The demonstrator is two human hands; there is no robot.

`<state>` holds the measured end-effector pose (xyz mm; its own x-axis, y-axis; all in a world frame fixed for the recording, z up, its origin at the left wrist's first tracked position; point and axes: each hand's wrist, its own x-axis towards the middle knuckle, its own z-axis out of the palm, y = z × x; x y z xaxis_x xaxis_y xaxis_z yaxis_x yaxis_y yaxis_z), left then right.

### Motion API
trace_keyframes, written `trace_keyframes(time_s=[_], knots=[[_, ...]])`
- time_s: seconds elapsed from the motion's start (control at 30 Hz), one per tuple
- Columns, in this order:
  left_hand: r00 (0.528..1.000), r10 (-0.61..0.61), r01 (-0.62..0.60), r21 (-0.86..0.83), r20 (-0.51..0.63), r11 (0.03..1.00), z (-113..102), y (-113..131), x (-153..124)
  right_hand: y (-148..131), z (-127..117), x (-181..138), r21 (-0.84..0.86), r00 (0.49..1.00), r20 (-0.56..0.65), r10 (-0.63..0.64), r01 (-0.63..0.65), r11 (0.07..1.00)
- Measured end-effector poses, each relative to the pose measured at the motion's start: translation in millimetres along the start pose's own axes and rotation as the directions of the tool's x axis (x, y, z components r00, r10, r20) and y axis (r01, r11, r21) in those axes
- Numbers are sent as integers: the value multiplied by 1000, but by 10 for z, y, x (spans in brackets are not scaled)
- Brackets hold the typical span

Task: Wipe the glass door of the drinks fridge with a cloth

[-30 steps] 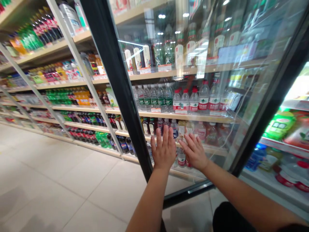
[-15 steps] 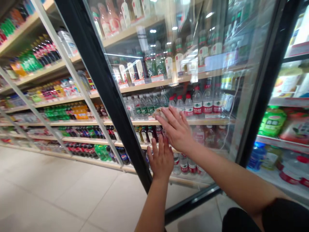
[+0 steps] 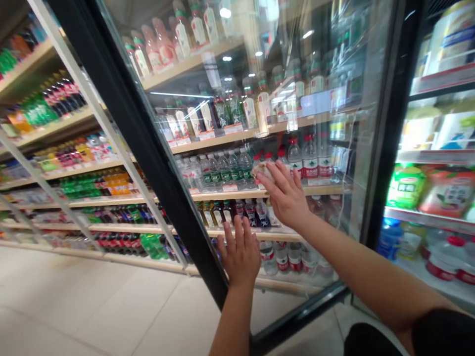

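A glass cooler door in a black frame stands swung open in front of me. My left hand lies flat on the lower glass, fingers spread and pointing up, holding nothing. My right hand is higher on the pane, to the upper right of the left. Its fingers press a small pale cloth against the glass, and only the cloth's edge shows past the fingertips. Through the pane I see shelves of water bottles with red and green labels.
Long open shelves of soft drinks run along the left above a pale tiled floor. The open cooler interior at the right holds green and red packs and large bottles. The door's black bottom rail is near my legs.
My right hand slid up the glass from beside the left hand to about a hand's length above it, with the cloth under its fingers. The left hand stayed flat on the lower glass.
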<state>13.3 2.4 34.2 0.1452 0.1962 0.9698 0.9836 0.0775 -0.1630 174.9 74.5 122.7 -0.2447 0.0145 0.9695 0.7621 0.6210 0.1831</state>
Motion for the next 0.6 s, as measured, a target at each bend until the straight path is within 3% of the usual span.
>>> trace_keyframes(time_s=[0.13,0.2,0.37,0.47,0.6], knots=[[1000,16,-16,20,-10,1000,5,-13,-2,52,19,-361,22,998,46,-49,48,999],[1000,22,-22,31,-5,999,13,-23,-2,123,5,-381,22,994,71,-78,76,997],[1000,0,0,7,1,1000,24,-22,-10,392,-54,-141,-19,988,5,153,-153,988],[1000,-5,5,-1,-2,1000,25,-14,-20,433,-34,-339,-7,970,-21,243,-243,970],[1000,2,-2,3,4,1000,33,-23,-27,492,-4,-668,-11,976,14,215,-215,977]])
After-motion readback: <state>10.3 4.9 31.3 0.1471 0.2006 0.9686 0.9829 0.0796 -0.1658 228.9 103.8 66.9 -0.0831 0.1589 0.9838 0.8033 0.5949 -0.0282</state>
